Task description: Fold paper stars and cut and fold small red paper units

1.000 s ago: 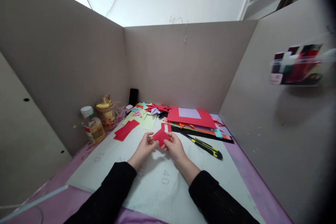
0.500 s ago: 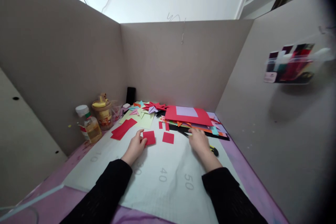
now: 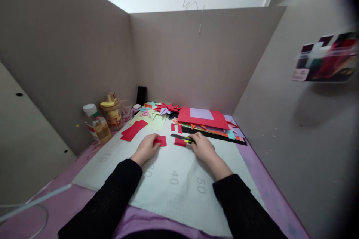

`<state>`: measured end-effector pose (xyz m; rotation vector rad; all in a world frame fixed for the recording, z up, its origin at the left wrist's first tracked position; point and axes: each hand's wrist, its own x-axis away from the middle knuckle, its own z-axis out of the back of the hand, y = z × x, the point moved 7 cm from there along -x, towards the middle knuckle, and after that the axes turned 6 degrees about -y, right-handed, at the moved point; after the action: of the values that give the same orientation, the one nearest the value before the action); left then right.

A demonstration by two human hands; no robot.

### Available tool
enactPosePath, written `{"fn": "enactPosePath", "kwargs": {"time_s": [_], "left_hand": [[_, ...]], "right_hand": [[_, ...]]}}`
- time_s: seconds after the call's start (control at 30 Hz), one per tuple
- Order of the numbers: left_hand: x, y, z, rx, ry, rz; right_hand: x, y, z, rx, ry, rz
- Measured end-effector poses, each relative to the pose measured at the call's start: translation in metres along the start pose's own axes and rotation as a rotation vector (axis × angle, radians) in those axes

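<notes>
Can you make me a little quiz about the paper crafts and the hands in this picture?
1. True or false: the right hand holds a black and yellow utility knife.
2. What does the left hand touch? A) the oil bottle B) a small red paper square C) the black phone
3. Fill in: the knife's tip lies over another red ____ on the white cutting mat.

Key: 1 true; 2 B; 3 square.

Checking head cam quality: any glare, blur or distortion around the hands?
Head view: blown-out white above the cardboard walls; wide-angle bends the edges, right rim dark and blurred; left hand, right hand, red squares and knife evenly lit, slightly soft.
</notes>
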<state>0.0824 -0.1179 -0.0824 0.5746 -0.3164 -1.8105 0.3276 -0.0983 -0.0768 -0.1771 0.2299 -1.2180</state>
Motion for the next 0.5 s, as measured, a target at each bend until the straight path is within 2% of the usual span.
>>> {"fn": "enactPosePath", "kwargs": {"time_s": [0.1,0.2,0.3,0.5], "left_hand": [[-0.002,-0.007,-0.005,0.059,-0.021,0.05],[-0.003,-0.012,-0.006,0.087,-0.008,0.066],[-0.003,-0.014,-0.005,0.1,0.009,0.065],[-0.007,-0.019,-0.008,0.075,-0.002,0.041]], "right_hand": [[-0.005,-0.029,-0.015,0.124,-0.042,0.01],[-0.011,-0.042,-0.026,0.143,-0.106,0.056],[-0.011,-0.043,-0.026,0.136,-0.115,0.125],[-0.004,-0.035,-0.025,0.145,-0.113,0.127]]}}
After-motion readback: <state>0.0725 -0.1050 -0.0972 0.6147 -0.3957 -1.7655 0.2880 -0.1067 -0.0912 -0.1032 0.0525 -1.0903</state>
